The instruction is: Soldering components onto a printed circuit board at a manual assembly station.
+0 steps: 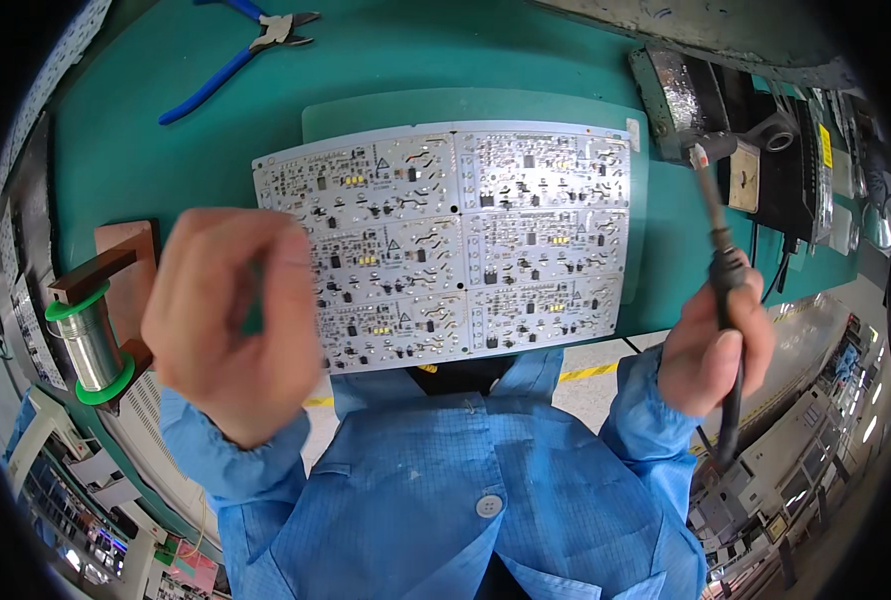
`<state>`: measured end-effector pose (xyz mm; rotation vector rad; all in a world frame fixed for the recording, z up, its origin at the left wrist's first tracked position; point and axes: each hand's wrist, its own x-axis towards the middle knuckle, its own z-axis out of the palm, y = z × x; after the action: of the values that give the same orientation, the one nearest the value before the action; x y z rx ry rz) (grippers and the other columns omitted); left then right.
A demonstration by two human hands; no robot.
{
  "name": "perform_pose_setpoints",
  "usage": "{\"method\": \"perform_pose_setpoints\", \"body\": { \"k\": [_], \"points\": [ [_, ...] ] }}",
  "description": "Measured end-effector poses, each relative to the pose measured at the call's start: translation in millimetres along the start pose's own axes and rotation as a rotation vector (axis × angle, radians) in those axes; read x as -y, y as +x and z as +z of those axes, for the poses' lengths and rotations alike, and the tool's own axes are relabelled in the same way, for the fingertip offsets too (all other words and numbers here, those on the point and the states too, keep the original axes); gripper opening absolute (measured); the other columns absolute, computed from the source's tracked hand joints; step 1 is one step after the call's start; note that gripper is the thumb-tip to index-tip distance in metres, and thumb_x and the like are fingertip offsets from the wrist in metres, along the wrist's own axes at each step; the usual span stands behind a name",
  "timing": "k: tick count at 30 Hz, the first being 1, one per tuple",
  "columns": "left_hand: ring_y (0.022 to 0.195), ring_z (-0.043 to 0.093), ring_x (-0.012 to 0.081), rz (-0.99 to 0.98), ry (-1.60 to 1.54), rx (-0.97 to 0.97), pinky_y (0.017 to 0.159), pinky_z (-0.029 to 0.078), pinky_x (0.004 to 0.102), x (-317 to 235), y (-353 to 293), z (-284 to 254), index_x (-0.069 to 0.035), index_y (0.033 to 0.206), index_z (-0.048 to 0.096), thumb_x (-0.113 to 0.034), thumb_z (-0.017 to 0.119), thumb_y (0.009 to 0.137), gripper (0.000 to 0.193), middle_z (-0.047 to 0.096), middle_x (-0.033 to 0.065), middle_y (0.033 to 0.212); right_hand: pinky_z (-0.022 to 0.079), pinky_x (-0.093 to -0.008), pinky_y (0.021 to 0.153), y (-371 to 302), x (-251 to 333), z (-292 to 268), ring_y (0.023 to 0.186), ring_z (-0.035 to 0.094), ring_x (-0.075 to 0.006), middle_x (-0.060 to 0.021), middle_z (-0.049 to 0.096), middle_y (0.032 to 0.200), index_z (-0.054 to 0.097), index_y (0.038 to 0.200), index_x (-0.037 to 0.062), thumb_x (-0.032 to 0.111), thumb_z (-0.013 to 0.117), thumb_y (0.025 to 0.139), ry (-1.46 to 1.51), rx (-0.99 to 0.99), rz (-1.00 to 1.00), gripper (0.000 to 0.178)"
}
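While my R hand point(701, 360), fingers wrapped, holds soldering iron point(726, 268) tip-up nr stand point(766, 135), prob. keeping heat off PCB panel point(446, 245) flat on mat point(386, 105), I can't tell if curled, blurred L hand point(201, 320) pinches anything.

The white rectangular circuit-board panel point(463, 240) has a smooth, slightly glossy face, roughened by small black and yellow components and shiny metal solder joints. The slim soldering iron point(729, 275) pairs a dull metal shaft with a matt black, rubbery-looking grip. Flat green matting, smooth and mostly matt, covers the table point(186, 160). On the green-flanged plastic spool point(90, 345), bright silver metal wire gleams. The blue-handled cutters point(278, 30) show smooth plastic-looking grips and bare metal blades. Crinkled blue cloth with a fine grid forms the jacket point(396, 460); its round white button point(489, 506) looks like smooth plastic.
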<state>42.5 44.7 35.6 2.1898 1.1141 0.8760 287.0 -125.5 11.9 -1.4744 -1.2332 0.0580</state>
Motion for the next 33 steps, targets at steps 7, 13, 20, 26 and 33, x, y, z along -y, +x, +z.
{"method": "perform_pose_setpoints", "body": {
  "k": [7,13,20,26,33],
  "points": [
    [0.069,0.053,0.0035,-0.174,-0.122,-0.218,0.061,0.042,0.0162,41,-11,8,0.003,0.090,0.060,0.002,0.059,0.087,0.004,0.060,0.0015,0.076,0.039,-0.0346,0.094,2,-27,-3,0.104,0.057,-0.0243,-0.0198,0.061,0.106,0.051,0.120,-0.0049,0.020,0.050,0.091,-0.280,0.016,0.249,0.038],
    [0.072,0.055,0.0051,-0.202,-0.225,-0.260,0.067,0.045,0.0178,54,-12,15,0.003,0.095,0.063,0.000,0.058,0.088,0.009,0.063,0.0029,0.081,0.041,-0.0331,0.092,4,-26,-3,0.100,0.059,-0.0241,-0.0194,0.062,0.104,0.052,0.119,-0.0044,0.020,0.051,0.091,-0.272,0.005,0.285,0.038],
    [0.075,0.056,0.0059,-0.206,-0.252,-0.272,0.068,0.046,0.0180,58,-11,20,0.003,0.100,0.063,-0.003,0.055,0.091,0.014,0.064,0.0046,0.087,0.043,-0.0303,0.086,-1,-34,2,0.096,0.060,-0.0215,-0.0184,0.064,0.102,0.054,0.117,-0.0043,0.019,0.053,0.090,-0.164,-0.146,0.173,0.035],
    [0.071,0.054,0.0046,-0.191,-0.213,-0.268,0.064,0.043,0.0169,60,-16,14,0.002,0.103,0.063,-0.003,0.054,0.091,0.015,0.063,0.0030,0.085,0.044,-0.0253,0.079,-1,-31,1,0.089,0.059,-0.0168,-0.0159,0.065,0.101,0.056,0.114,-0.0037,0.022,0.056,0.090,-0.177,-0.063,0.199,0.035],
    [0.067,0.050,0.0030,-0.162,-0.205,-0.224,0.060,0.039,0.0154,50,-17,11,0.001,0.107,0.062,-0.001,0.051,0.091,0.019,0.062,0.0025,0.079,0.046,-0.0286,0.083,-7,-23,4,0.094,0.061,-0.0198,-0.0185,0.064,0.104,0.054,0.118,-0.0034,0.020,0.055,0.092,-0.173,-0.084,0.265,0.035]
  ]
}}
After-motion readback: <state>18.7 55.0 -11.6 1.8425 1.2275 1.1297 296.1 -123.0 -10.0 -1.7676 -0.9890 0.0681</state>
